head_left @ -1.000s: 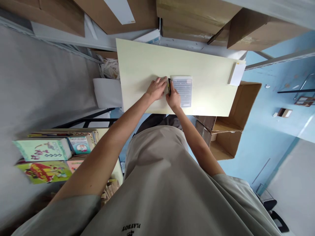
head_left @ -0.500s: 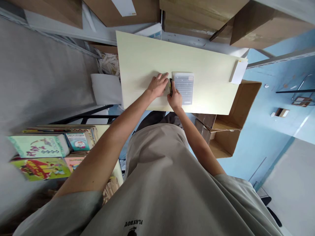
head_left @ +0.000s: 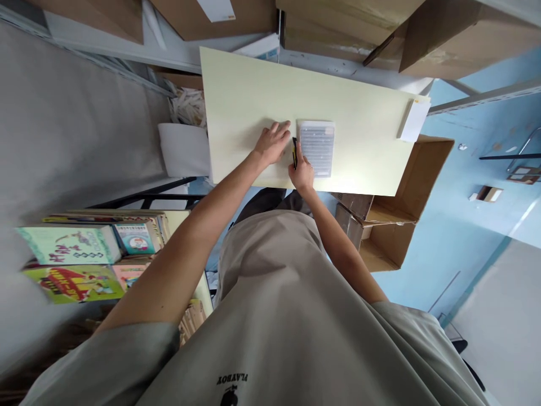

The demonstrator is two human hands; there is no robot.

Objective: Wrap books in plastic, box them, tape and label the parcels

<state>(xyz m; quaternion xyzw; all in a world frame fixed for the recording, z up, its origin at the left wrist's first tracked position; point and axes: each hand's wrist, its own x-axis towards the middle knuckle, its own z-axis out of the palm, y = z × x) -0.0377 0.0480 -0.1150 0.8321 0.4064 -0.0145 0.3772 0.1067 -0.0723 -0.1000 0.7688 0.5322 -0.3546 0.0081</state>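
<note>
A black and yellow utility knife [head_left: 295, 153] is gripped in my right hand [head_left: 302, 172], its index finger stretched along the handle. Just right of that hand lies a flat, clear-lidded case [head_left: 316, 148] with dark rows showing inside; my fingers partly overlap its left edge. My left hand [head_left: 273, 144] rests palm down on the pale yellow tabletop [head_left: 240, 96], fingers spread, a short way left of the knife. What the blade touches, if anything, is too small to make out.
A small white box [head_left: 413, 119] sits at the table's right end. Open cardboard boxes [head_left: 426, 175] stand beyond it. On the left are a white bin [head_left: 183, 149] and stacked books [head_left: 71, 245]. A shelf with large cartons [head_left: 346, 34] runs along the far side.
The view has shifted slightly. My right hand and the knife have slid a little toward me along the case's left edge; my left hand stays almost in place.
</note>
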